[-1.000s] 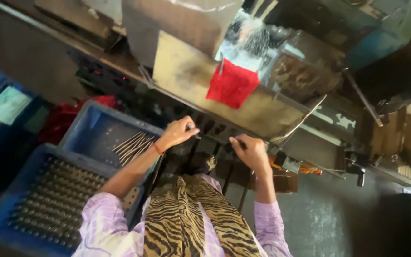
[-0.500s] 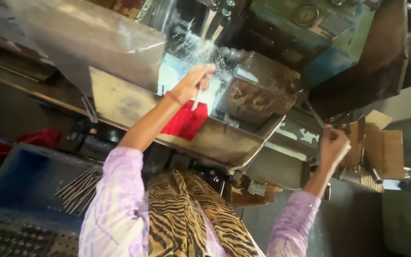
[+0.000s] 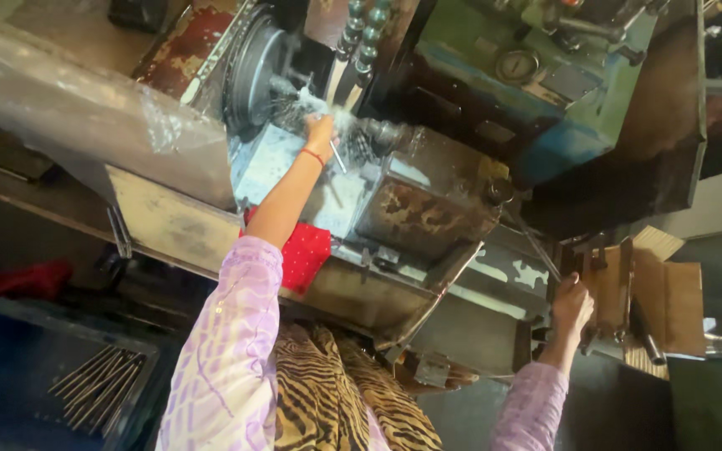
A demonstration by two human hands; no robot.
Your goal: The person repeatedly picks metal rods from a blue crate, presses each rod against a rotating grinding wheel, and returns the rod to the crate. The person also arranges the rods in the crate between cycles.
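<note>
Metal rod: a thin steel rod (image 3: 338, 156) sits in the left hand, pointing down and to the right, up at the machine's chuck where pale coolant sprays.
Left hand: the left hand (image 3: 321, 129) is closed around the rod, arm stretched up across the machine bed, a red thread band at the wrist.
Chuck: a round grey chuck (image 3: 254, 73) stands just left of that hand, spray fanning between them.
Right hand: the right hand (image 3: 572, 306) is wrapped around a slim metal lever (image 3: 538, 250) at the machine's right end, well apart from the left hand.
Machine: a worn lathe (image 3: 428, 209) with a rusted carriage block fills the middle; its green and blue housing (image 3: 545, 75) with a round gauge rises behind.
Red cloth: a red cloth (image 3: 307, 255) lies on the bed, partly behind the left forearm.
Plastic sheet: a clear plastic sheet (image 3: 77, 108) covers the guard at upper left.
Blue crate: a blue crate (image 3: 10, 367) at lower left holds a loose bundle of more metal rods (image 3: 98, 388).
Clothing: lilac patterned sleeves and a tiger-striped garment (image 3: 336, 392) fill the bottom edge.
Cardboard: brown cardboard (image 3: 670, 305) stands just right of the right hand.
</note>
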